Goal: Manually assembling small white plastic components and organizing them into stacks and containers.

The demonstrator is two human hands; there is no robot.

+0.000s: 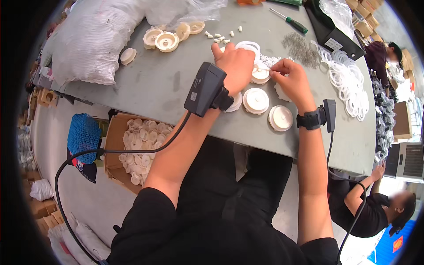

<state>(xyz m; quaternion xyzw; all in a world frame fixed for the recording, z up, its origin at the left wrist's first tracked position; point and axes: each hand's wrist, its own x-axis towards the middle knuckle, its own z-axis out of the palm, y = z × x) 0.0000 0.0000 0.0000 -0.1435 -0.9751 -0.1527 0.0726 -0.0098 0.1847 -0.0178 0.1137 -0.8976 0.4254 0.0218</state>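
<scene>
My left hand (238, 68) is curled over the table with its back showing, its outermost finger slightly apart. What its fingers hold, if anything, is hidden. Beside it sits a round cream plastic part (260, 76). My right hand (292, 81) pinches thumb and forefinger together at that part's right edge; whatever is between the tips is too small to name. Nearer me stand similar round parts, one at the middle (256, 100) and another farther right (281, 118). A white ring (248, 46) and a heap of small white pieces (269, 61) lie just beyond my hands.
Open cream wheels (167, 41), small white pegs (221, 38) and a large sack (95, 42) occupy the table's left and back. Metal springs or pins (301, 48), white rings (349, 86), a screwdriver (296, 24) and a black bin (335, 33) are right. A carton (115, 154) stands below.
</scene>
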